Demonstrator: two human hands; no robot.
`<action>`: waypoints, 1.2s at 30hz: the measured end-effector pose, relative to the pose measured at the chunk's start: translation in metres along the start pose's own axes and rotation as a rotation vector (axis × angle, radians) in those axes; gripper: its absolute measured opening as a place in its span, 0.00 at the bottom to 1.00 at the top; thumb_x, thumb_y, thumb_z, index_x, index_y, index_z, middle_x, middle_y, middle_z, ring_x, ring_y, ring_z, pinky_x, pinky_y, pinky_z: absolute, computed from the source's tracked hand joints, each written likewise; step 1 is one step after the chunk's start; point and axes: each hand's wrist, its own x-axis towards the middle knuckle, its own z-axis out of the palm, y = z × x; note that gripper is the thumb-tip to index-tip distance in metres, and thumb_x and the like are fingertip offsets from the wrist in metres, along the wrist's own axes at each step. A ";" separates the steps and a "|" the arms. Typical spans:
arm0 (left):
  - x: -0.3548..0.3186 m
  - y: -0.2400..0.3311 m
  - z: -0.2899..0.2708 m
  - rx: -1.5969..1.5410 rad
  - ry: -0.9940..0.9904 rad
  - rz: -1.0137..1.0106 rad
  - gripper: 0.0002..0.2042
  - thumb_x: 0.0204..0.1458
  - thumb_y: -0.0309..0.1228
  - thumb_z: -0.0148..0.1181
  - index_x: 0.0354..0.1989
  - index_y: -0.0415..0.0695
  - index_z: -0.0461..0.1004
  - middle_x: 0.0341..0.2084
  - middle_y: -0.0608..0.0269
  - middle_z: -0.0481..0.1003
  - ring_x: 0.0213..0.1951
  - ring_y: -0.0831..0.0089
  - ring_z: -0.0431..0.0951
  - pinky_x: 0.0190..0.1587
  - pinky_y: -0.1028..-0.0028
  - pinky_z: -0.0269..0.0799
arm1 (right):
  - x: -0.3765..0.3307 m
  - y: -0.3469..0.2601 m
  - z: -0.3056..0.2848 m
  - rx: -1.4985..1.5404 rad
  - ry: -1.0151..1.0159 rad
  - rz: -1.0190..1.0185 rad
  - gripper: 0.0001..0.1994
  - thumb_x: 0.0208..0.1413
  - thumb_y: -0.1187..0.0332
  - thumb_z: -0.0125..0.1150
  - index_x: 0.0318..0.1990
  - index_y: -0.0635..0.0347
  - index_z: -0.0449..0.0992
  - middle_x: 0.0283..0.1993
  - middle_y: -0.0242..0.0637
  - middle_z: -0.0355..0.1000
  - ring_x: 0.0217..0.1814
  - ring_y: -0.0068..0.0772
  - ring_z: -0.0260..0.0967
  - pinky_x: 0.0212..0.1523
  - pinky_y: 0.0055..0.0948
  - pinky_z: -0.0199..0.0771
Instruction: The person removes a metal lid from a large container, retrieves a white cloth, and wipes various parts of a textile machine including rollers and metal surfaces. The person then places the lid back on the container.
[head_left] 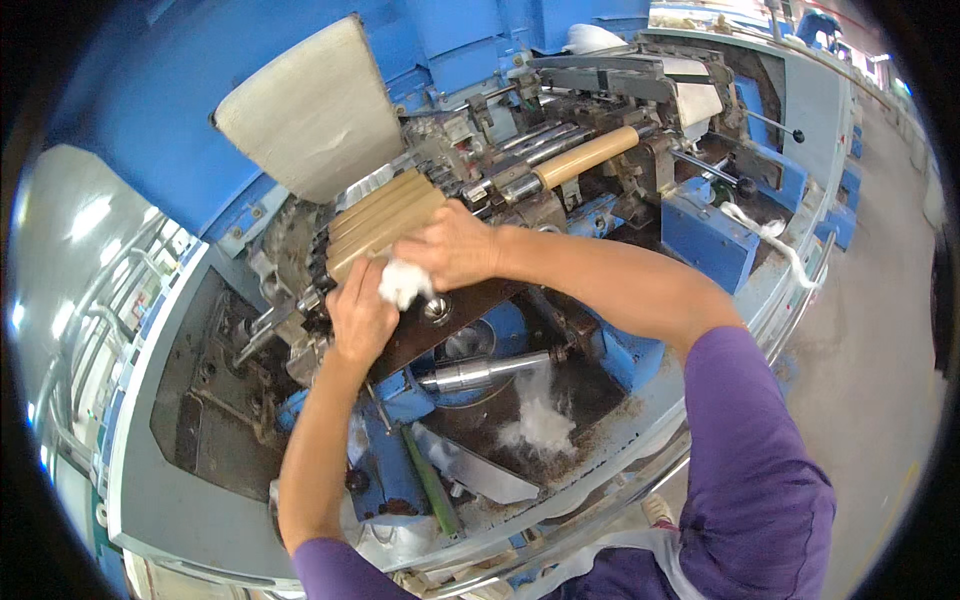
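Both my hands are close together at the front edge of several tan rollers (385, 222) in the machine. A tuft of white fibre (404, 285) sits between them. My left hand (362, 315) is closed, its curled fingers against the tuft's left side. Bent over the tuft from above and right is my right hand (452, 247), also closed, knuckles beside the lowest tan roller. The fingertips are partly hidden behind the tuft and the hands. Just below the right hand is a round shiny metal knob (436, 310).
A pale padded flap (310, 110) stands raised behind the rollers. Another tan roller (588, 157) lies to the right. Below are a metal cylinder (485, 372), loose white fluff (540, 425) and a green strip (432, 485). A white fibre strand (785, 250) hangs over the right edge.
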 end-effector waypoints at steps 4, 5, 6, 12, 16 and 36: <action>0.006 0.029 -0.053 -0.041 0.088 -0.050 0.21 0.29 0.14 0.55 0.39 0.40 0.72 0.30 0.55 0.72 0.28 0.53 0.75 0.27 0.63 0.73 | 0.016 -0.024 -0.043 0.119 0.248 -0.090 0.11 0.35 0.66 0.61 0.28 0.57 0.71 0.20 0.33 0.71 0.20 0.40 0.72 0.18 0.39 0.68; 0.006 0.038 -0.069 -0.045 0.045 -0.075 0.19 0.31 0.15 0.57 0.38 0.39 0.72 0.30 0.54 0.71 0.29 0.52 0.75 0.29 0.64 0.73 | 0.020 -0.032 -0.056 0.101 0.224 -0.107 0.12 0.33 0.67 0.61 0.30 0.57 0.71 0.21 0.33 0.70 0.19 0.38 0.70 0.17 0.37 0.66; 0.006 0.047 -0.084 -0.089 0.022 -0.044 0.18 0.32 0.15 0.58 0.37 0.38 0.72 0.30 0.53 0.72 0.30 0.52 0.75 0.30 0.64 0.73 | 0.019 -0.042 -0.071 0.088 0.182 -0.116 0.14 0.31 0.68 0.61 0.31 0.58 0.72 0.21 0.32 0.70 0.18 0.37 0.69 0.16 0.34 0.65; -0.020 0.140 -0.108 -0.481 -0.202 -0.194 0.16 0.34 0.18 0.60 0.37 0.37 0.72 0.30 0.51 0.72 0.31 0.50 0.75 0.33 0.62 0.73 | -0.024 -0.116 -0.155 0.134 -0.356 -0.025 0.17 0.26 0.68 0.61 0.30 0.59 0.71 0.20 0.30 0.63 0.17 0.34 0.63 0.15 0.32 0.60; -0.044 0.157 -0.103 -0.534 -0.563 -0.259 0.29 0.38 0.34 0.67 0.52 0.42 0.66 0.46 0.50 0.67 0.39 0.49 0.75 0.39 0.59 0.74 | -0.063 -0.141 -0.174 0.134 -0.381 0.107 0.10 0.32 0.69 0.63 0.27 0.59 0.72 0.24 0.34 0.69 0.26 0.36 0.71 0.20 0.33 0.67; 0.028 0.018 0.050 0.346 -0.391 0.126 0.20 0.48 0.23 0.50 0.53 0.51 0.70 0.49 0.55 0.69 0.38 0.54 0.77 0.39 0.61 0.76 | -0.158 -0.193 -0.134 0.115 -0.524 0.485 0.27 0.34 0.69 0.65 0.47 0.55 0.65 0.58 0.42 0.61 0.57 0.48 0.62 0.52 0.44 0.63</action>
